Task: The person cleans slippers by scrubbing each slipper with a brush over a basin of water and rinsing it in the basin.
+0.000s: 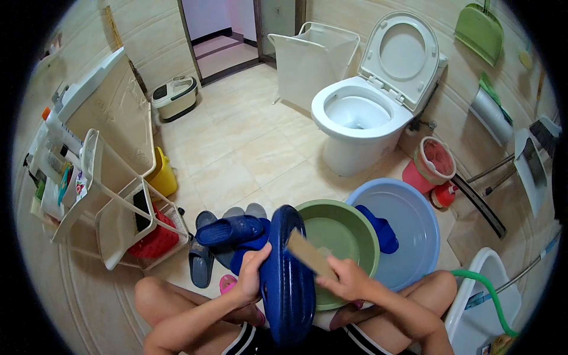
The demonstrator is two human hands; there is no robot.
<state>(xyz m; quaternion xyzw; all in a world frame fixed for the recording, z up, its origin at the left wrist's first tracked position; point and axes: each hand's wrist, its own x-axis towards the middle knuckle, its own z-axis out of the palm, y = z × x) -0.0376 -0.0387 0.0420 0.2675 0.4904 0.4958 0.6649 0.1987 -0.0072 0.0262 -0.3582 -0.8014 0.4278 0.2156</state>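
Note:
My left hand [253,273] is closed on a dark blue slipper [288,296], held upright on edge between my knees. In my right hand [348,280] is a wooden scrub brush [307,253], its far end against the slipper's side; the bristles are mostly hidden. A green basin [370,260] of water stands under the brush. Overlapping it on the right is a light blue basin [429,219] of water, with another blue slipper [378,229] lying partly in it. Beyond my left hand, more slippers [229,231] lie piled on the floor, blue and grey.
A toilet [361,136] with raised lid stands ahead, beside a white folding hamper [307,65]. A pink bucket [423,171] sits at its right. On the left are a shelf rack [109,219] and a yellow bin [161,174]. A green hose [488,290] curves over a white tub [482,272].

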